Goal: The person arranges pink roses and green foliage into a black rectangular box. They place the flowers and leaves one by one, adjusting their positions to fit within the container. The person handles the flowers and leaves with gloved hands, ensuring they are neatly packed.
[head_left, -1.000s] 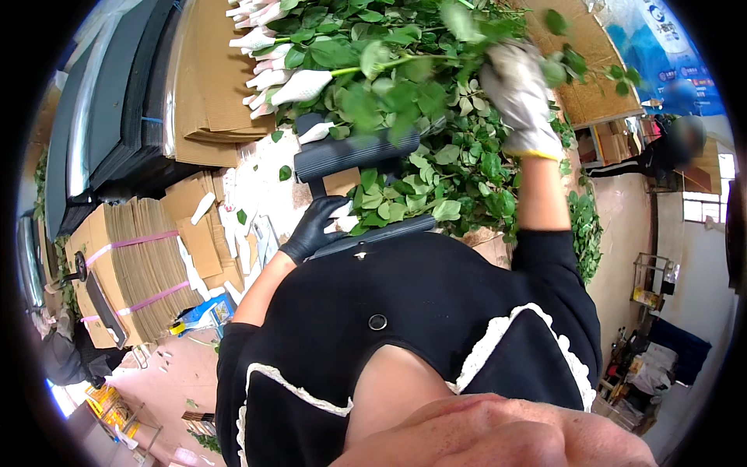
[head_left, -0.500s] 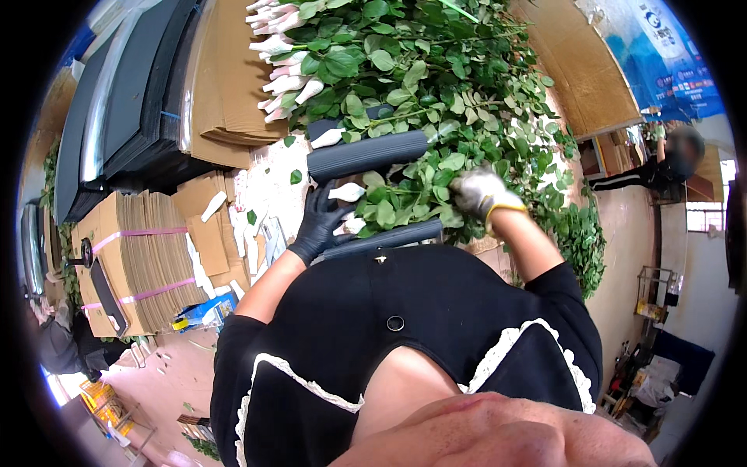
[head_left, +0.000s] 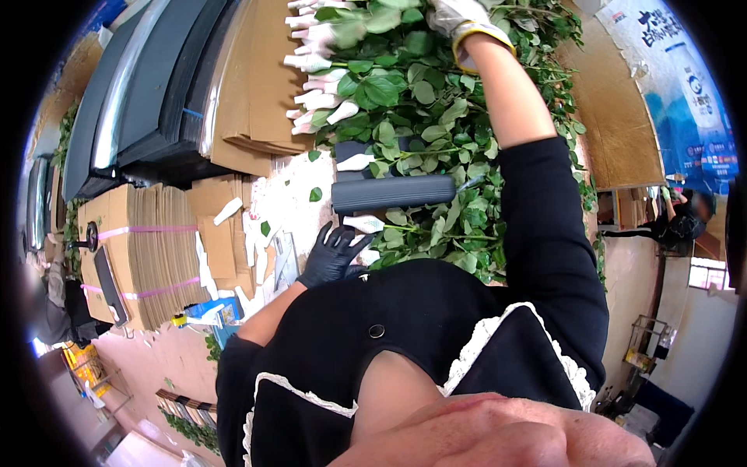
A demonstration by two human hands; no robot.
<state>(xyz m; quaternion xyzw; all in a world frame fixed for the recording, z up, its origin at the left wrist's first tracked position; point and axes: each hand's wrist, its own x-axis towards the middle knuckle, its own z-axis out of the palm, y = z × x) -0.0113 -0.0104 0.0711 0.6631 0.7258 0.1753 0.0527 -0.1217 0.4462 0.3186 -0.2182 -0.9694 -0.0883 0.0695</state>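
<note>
My left hand [head_left: 333, 257], in a black glove, lies with its fingers apart beside the white-sleeved flower heads [head_left: 364, 224] nearest me. My right hand [head_left: 461, 17], in a white glove with a yellow cuff, reaches over the far part of the pile at the upper edge. Its fingers look closed round a rose stem among blurred leaves [head_left: 354, 29], partly cut off by the edge. Leafy roses [head_left: 436, 86] lie across the table, their white-wrapped heads at the left. A dark ribbed bar [head_left: 393, 193] lies across the near stems.
Stacks of dark sheets [head_left: 167, 86] and brown cardboard [head_left: 261, 101] stand at the left. A strapped cardboard bundle [head_left: 144, 249] is nearer. White sleeves [head_left: 228, 212] and loose leaves [head_left: 315, 194] are scattered beside my left hand. Another person [head_left: 675, 222] is far right.
My right hand has left the near stems and moved far up over the pile. The left hand stays by the near flower heads, its fingers still apart. My view has shifted slightly.
</note>
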